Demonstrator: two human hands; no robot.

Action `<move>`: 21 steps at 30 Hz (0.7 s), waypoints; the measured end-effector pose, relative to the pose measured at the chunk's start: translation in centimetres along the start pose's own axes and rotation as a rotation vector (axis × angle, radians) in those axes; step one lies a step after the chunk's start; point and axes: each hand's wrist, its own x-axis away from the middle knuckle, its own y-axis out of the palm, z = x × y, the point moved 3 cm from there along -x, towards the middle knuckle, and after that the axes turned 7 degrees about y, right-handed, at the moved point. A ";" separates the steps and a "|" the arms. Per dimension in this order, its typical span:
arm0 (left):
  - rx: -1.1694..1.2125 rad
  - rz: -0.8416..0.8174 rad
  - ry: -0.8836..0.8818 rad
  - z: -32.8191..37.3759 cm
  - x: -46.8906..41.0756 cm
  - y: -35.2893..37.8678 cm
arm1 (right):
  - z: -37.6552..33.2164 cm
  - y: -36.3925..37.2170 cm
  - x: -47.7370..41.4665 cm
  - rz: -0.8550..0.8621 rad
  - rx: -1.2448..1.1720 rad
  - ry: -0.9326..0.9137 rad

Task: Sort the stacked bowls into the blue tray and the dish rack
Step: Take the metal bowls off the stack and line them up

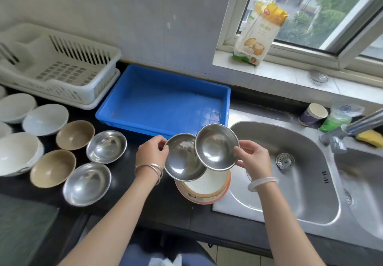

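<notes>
Head view, before the tray (163,104): left hand (152,151) grips one bowl (180,162), right hand (253,159) a second bowl (216,147) overlapping it. They half-hide the stack (207,190) beneath.

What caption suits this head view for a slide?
Left hand grips one steel bowl, right hand another, before the blue tray and dish rack.

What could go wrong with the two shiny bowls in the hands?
The left hand pinches the left steel bowl only by its rim, the right hand the right steel bowl. Either might slip and hit the orange-rimmed bowl below, maybe chipping it. The right steel bowl is near the sink and could clatter in.
</notes>
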 end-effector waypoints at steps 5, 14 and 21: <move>-0.006 0.038 -0.090 -3.9 1.1 -3.9 | -1.6 4.9 -0.4 -0.126 0.092 -0.016; -0.031 0.019 -0.269 -11.1 3.8 -5.1 | 0.6 17.4 -2.2 -0.273 0.425 0.013; -0.006 -0.021 -0.336 -13.5 4.4 -4.1 | 3.1 21.5 -3.3 -0.219 0.614 0.056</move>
